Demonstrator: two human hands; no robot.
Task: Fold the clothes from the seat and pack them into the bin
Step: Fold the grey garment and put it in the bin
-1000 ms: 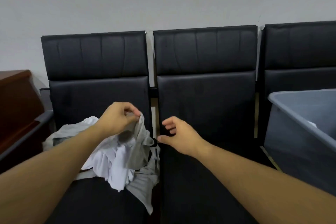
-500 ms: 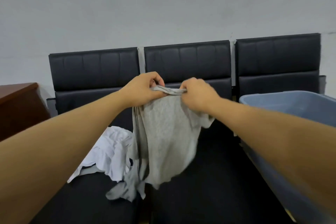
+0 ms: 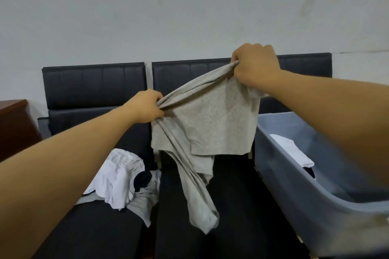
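Two bare hands hold up a gray shirt in the air, in front of a row of black seats. The left hand has its fingers curled tight around a bunched part of the shirt's top edge. The right hand is higher up and grips the other end of that edge in a closed fist. The cloth is pulled into a tight, twisted band between the two hands, slanting up from left to right. Below the band, the shirt hangs down in a flat sheet, and a long, wrinkled part dangles lower over the middle seat. I cannot tell if that low part touches the seat. On the left seat lies a messy pile of clothes. The pile is mostly white, with some gray cloth at the bottom and a small dark piece poking out near the middle. The pile sits near the inner side of the left seat, and a bit of gray cloth hangs over the gap toward the middle seat. To the right stands a gray-blue plastic bin, just beside the middle seat. Inside the bin lies a folded white garment, on top of something dark. A brown wooden cabinet stands at the far left, next to the seats. Behind it all is a plain pale wall.
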